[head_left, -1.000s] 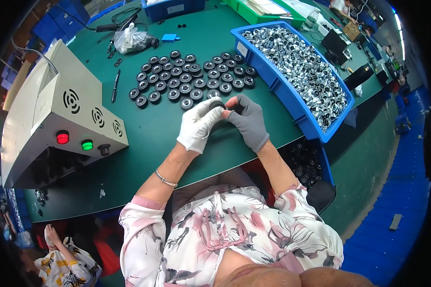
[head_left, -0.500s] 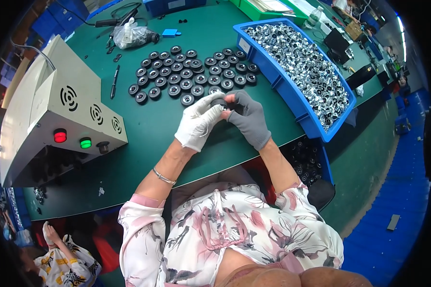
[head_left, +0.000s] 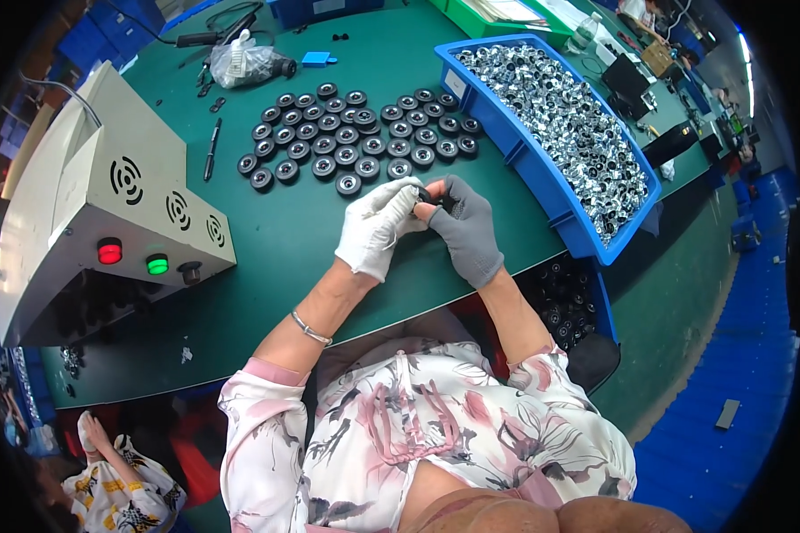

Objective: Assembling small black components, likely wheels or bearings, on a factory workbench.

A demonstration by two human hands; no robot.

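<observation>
Both my hands meet over the green table (head_left: 276,258), around a small black wheel (head_left: 423,196) that the fingers partly cover. My left hand (head_left: 375,229), in a white glove, is closed against the wheel's left side. From the right, my right hand (head_left: 467,233), in a grey glove with bare thumb and fingertips, pinches it. Just beyond the hands, several black wheels with shiny hubs (head_left: 324,167) lie flat in loose rows. One wheel (head_left: 364,117) seems to rest on top of others.
A blue bin (head_left: 526,169) of shiny silver parts stands to the right. Below the table edge, a box holds black wheels (head_left: 567,306). At left is a beige machine (head_left: 133,218) with red and green lights; a pen (head_left: 213,149) lies beside it. Another person (head_left: 124,484) sits at lower left.
My left hand has shifted slightly right and its fingers have closed further over the wheel. The wheel has turned and shows less than before.
</observation>
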